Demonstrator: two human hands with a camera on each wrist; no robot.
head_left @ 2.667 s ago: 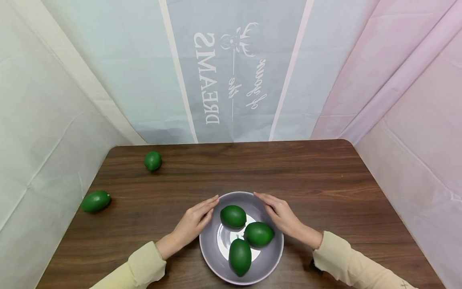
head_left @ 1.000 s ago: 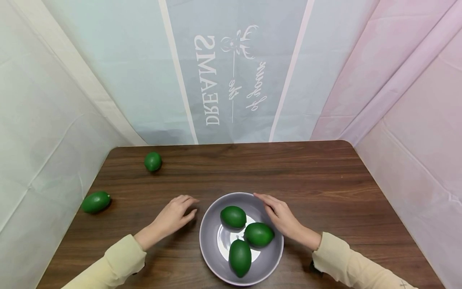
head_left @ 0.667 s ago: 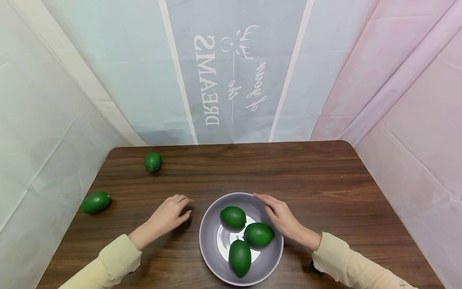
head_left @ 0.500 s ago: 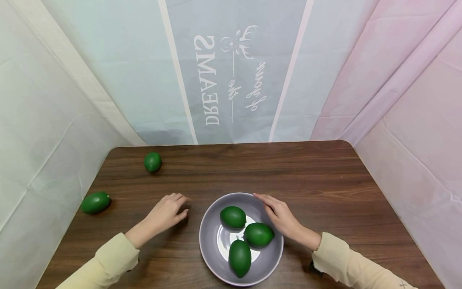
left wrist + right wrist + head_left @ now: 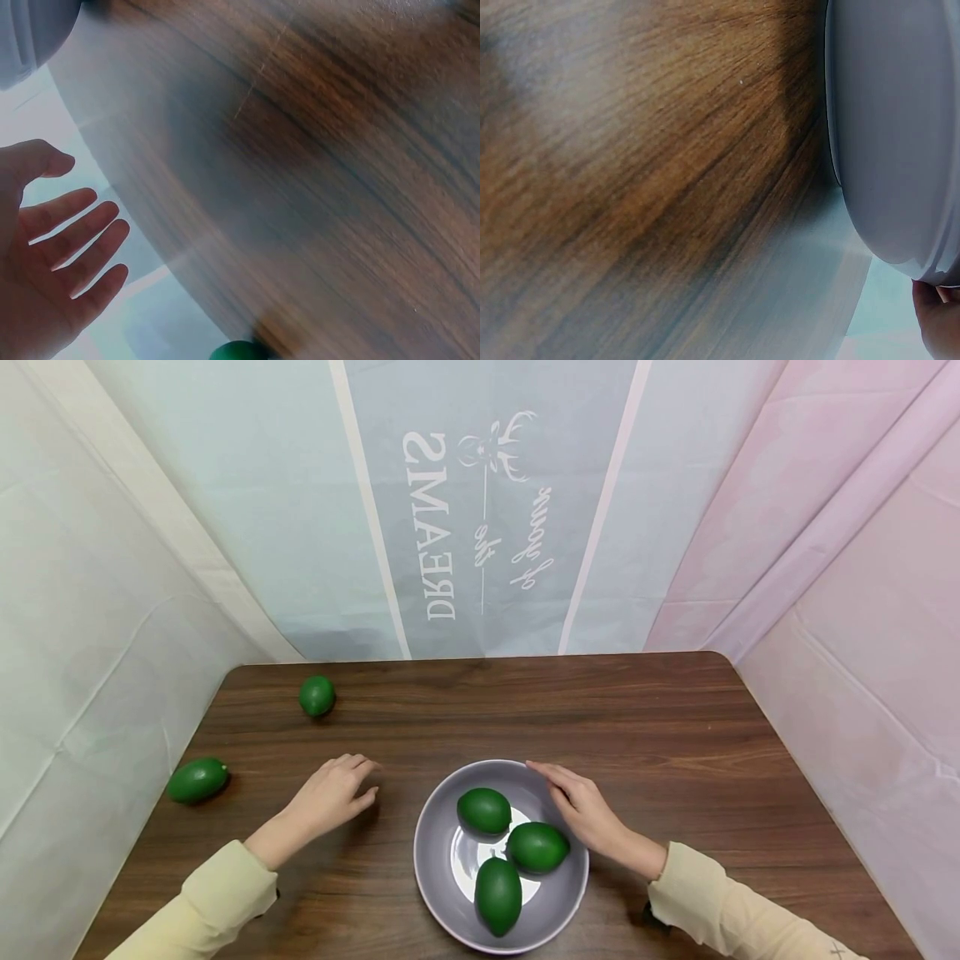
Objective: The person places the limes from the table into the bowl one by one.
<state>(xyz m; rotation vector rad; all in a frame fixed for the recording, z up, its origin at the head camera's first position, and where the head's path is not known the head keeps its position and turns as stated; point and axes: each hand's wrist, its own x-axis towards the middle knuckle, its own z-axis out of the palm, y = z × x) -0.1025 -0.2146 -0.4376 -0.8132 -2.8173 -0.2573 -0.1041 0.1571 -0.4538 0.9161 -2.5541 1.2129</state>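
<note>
A grey-purple bowl (image 5: 437, 864) stands near the front of the table, holding three green limes: one at the back (image 5: 484, 811), another lime (image 5: 537, 847) on the right and a front lime (image 5: 498, 896). My right hand (image 5: 588, 810) rests along the bowl's right rim, fingers fairly straight. In the right wrist view its fingertips (image 5: 922, 294) touch the rim of the bowl (image 5: 900, 127). Left of the bowl, my left hand (image 5: 326, 795) is held over the table with nothing in it. The left wrist view shows that hand (image 5: 64, 259) with fingers spread and thumb apart.
Two more limes lie on the wooden table (image 5: 600, 710): one lime (image 5: 198, 780) by the left edge, another lime (image 5: 317, 695) at the back left. Fabric walls enclose the table at the back (image 5: 360, 568) and both sides.
My left hand has let go of the bowl's left rim and moved left, away from it. The right hand, bowl and limes have stayed in place.
</note>
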